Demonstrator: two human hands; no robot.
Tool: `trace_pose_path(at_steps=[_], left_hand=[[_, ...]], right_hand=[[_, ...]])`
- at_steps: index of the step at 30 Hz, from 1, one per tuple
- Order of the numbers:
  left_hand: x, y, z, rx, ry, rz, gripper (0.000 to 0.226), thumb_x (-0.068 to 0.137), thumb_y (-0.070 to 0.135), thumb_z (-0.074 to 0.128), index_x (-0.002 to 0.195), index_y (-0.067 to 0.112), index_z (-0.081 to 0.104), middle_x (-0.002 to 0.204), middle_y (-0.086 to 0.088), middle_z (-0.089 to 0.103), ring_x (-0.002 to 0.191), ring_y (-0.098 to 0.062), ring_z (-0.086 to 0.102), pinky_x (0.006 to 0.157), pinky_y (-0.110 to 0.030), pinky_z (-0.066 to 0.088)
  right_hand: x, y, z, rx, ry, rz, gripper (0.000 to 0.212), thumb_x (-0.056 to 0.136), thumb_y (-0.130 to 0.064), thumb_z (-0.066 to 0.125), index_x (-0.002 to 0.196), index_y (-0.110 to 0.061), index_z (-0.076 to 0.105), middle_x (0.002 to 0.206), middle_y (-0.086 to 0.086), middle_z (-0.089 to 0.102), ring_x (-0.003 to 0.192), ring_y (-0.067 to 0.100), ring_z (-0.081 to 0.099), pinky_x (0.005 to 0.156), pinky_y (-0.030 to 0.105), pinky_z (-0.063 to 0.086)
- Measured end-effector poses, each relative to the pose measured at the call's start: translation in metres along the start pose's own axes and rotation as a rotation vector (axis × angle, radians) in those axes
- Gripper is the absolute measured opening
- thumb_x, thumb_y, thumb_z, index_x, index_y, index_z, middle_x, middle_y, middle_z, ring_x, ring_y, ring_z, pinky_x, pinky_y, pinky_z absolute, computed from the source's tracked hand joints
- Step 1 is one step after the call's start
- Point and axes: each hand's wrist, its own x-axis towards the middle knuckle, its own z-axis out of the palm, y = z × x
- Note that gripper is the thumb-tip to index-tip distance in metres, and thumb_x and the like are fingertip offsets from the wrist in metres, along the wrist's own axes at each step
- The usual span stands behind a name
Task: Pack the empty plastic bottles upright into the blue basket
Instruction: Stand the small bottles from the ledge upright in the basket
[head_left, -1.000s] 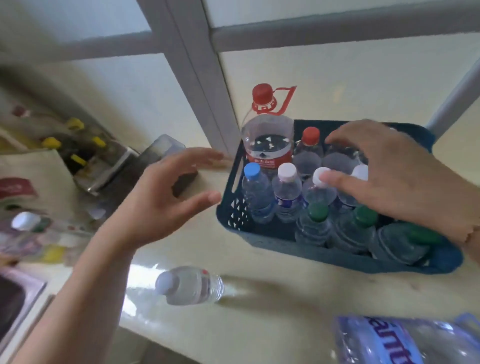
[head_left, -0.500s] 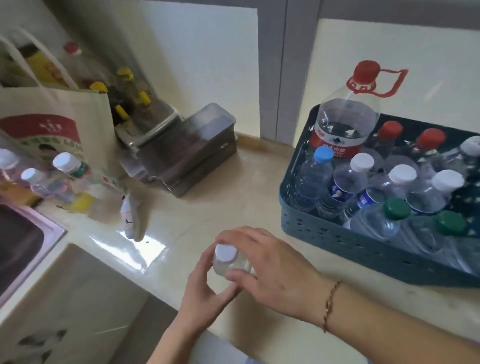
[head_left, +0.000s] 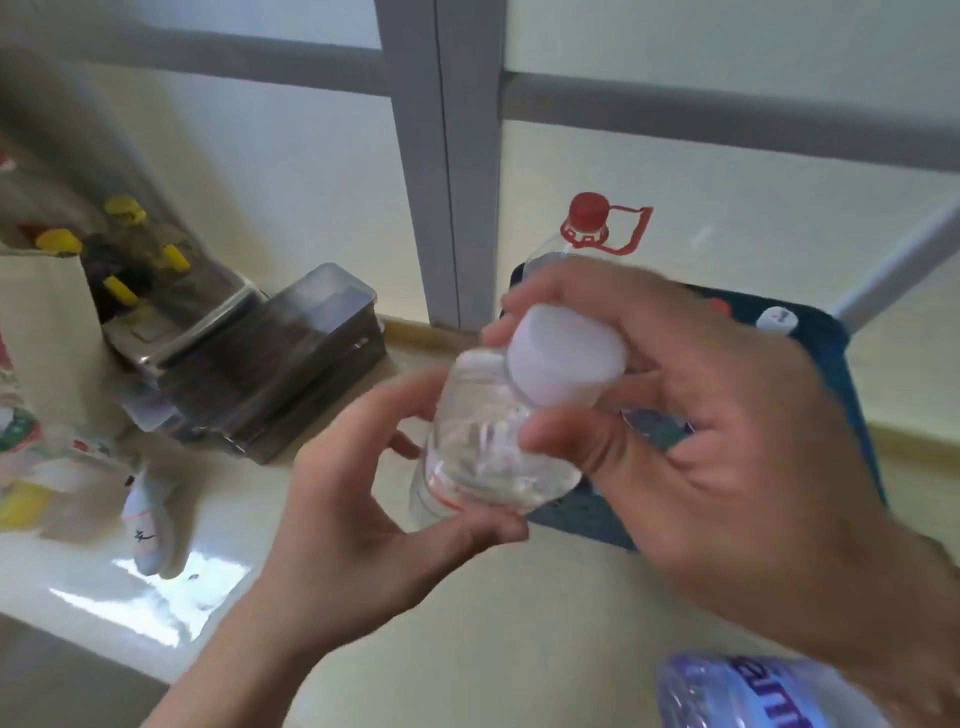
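Note:
A small clear plastic bottle (head_left: 488, 441) with a white cap (head_left: 563, 358) is held up in front of me, above the counter. My left hand (head_left: 343, 519) cups its body from the left and below. My right hand (head_left: 717, 426) grips its neck and cap end from the right. Behind my right hand lies the blue basket (head_left: 852, 364), mostly hidden. A big bottle with a red cap and red handle (head_left: 589, 218) stands upright at its back left corner, and one white cap (head_left: 776, 318) shows inside.
A crumpled bottle with a purple label (head_left: 737, 691) lies at the bottom right. A grey lidded box (head_left: 280, 358) and yellow-capped condiment bottles (head_left: 122, 244) sit at the back left. A paper bag (head_left: 41, 332) with more bottles is at the far left. The counter edge runs along the lower left.
Both hands reached down to the small bottle lying on the counter, took hold of it, and have lifted it up close to the camera, in front of the basket.

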Motion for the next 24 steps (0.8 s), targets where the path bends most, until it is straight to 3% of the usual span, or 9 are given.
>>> trace_pose_path(at_steps=[3,6,9,12,15,19,24], left_hand=[[0.048,0.021,0.011,-0.029,-0.058,0.086,0.070,0.068,0.058,0.080,0.128,0.032,0.054,0.115,0.019,0.067,0.103,-0.013,0.069,0.083,-0.032,0.056],[0.070,0.020,0.027,-0.020,-0.139,0.048,0.076,0.069,0.054,0.082,0.132,0.028,0.049,0.117,0.016,0.068,0.106,-0.008,0.068,0.087,-0.031,0.057],[0.075,0.004,0.042,0.022,-0.307,-0.004,0.085,0.069,0.043,0.088,0.138,0.032,0.040,0.121,0.018,0.068,0.107,0.000,0.066,0.087,-0.024,0.055],[0.074,-0.019,0.055,0.144,-0.433,-0.001,0.073,0.068,0.044,0.089,0.129,0.034,0.050,0.108,0.029,0.065,0.091,0.009,0.062,0.073,-0.010,0.049],[0.067,-0.043,0.063,0.205,-0.558,-0.041,0.059,0.068,0.048,0.087,0.117,0.039,0.055,0.091,0.029,0.060,0.077,0.008,0.057,0.062,-0.007,0.042],[0.060,-0.065,0.070,0.263,-0.603,-0.067,0.039,0.073,0.049,0.081,0.102,0.040,0.057,0.079,0.016,0.060,0.072,-0.009,0.058,0.057,-0.017,0.045],[0.058,-0.078,0.076,0.338,-0.580,-0.018,0.029,0.071,0.042,0.080,0.089,0.028,0.062,0.071,0.014,0.058,0.063,-0.008,0.054,0.055,-0.022,0.045]], right_hand=[[0.016,-0.012,-0.038,-0.088,0.091,-0.056,0.029,0.093,-0.034,0.056,0.120,-0.025,0.052,0.103,-0.008,0.066,0.098,0.018,0.066,0.070,0.029,0.057],[0.020,0.003,-0.048,-0.166,0.149,-0.029,0.028,0.094,-0.029,0.060,0.118,-0.017,0.056,0.101,0.001,0.068,0.095,0.021,0.067,0.067,0.034,0.057],[0.011,0.034,-0.037,-0.239,0.125,0.050,0.031,0.089,-0.030,0.063,0.117,-0.017,0.058,0.102,-0.002,0.069,0.091,0.015,0.066,0.073,0.034,0.058],[-0.003,0.069,-0.015,-0.291,0.058,0.171,0.039,0.086,-0.035,0.062,0.122,-0.021,0.058,0.108,-0.006,0.069,0.095,0.011,0.064,0.080,0.033,0.056],[-0.019,0.099,0.008,-0.273,-0.017,0.265,0.040,0.086,-0.030,0.065,0.124,-0.021,0.058,0.115,-0.005,0.068,0.098,0.017,0.064,0.082,0.039,0.055],[-0.033,0.122,0.028,-0.252,-0.077,0.340,0.037,0.083,-0.021,0.069,0.118,-0.021,0.058,0.111,-0.003,0.067,0.097,0.020,0.062,0.081,0.043,0.054],[-0.036,0.132,0.042,-0.200,-0.109,0.453,0.037,0.084,-0.013,0.071,0.117,-0.021,0.057,0.115,-0.002,0.065,0.102,0.018,0.060,0.091,0.035,0.050]])
